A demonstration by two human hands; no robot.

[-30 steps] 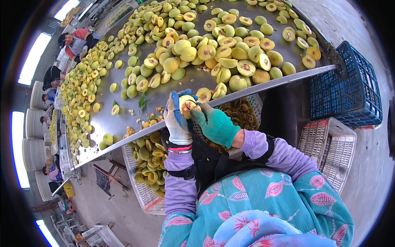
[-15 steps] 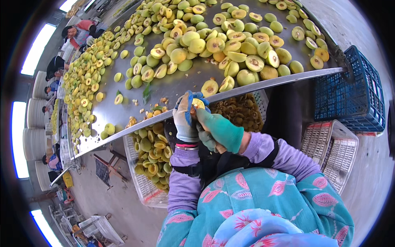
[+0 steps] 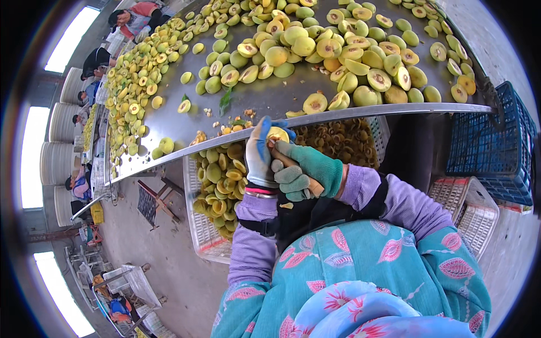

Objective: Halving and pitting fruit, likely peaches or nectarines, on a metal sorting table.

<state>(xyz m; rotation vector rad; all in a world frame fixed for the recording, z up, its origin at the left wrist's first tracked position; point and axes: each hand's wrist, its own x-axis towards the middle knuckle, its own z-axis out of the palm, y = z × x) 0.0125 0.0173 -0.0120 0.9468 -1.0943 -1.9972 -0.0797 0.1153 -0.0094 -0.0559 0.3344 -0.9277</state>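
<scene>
My left hand (image 3: 259, 155), in a white and blue glove, holds a yellow-green fruit half (image 3: 278, 134) with its cut face up, just below the table's near edge. In a green glove, my right hand (image 3: 309, 169) is wrapped round a wooden-handled tool (image 3: 316, 187). The tool's tip is at the fruit half; its exact shape is hidden by fingers. A small pale scrap (image 3: 287, 205) shows below my right hand. On the metal table (image 3: 186, 135) lie many similar fruit halves (image 3: 332, 50), some with brown stones showing.
A white basket (image 3: 198, 236) of hollowed fruit halves stands below left. Another basket (image 3: 381, 135) under the table edge holds small brown pieces. At the right are a blue crate (image 3: 490, 146) and white crates (image 3: 468, 208). Other people (image 3: 138, 22) work along the far left.
The view has shifted, so the table sits higher and further right. The fruit half stays in my left hand, the tool in my right. The pale scrap has come into view below.
</scene>
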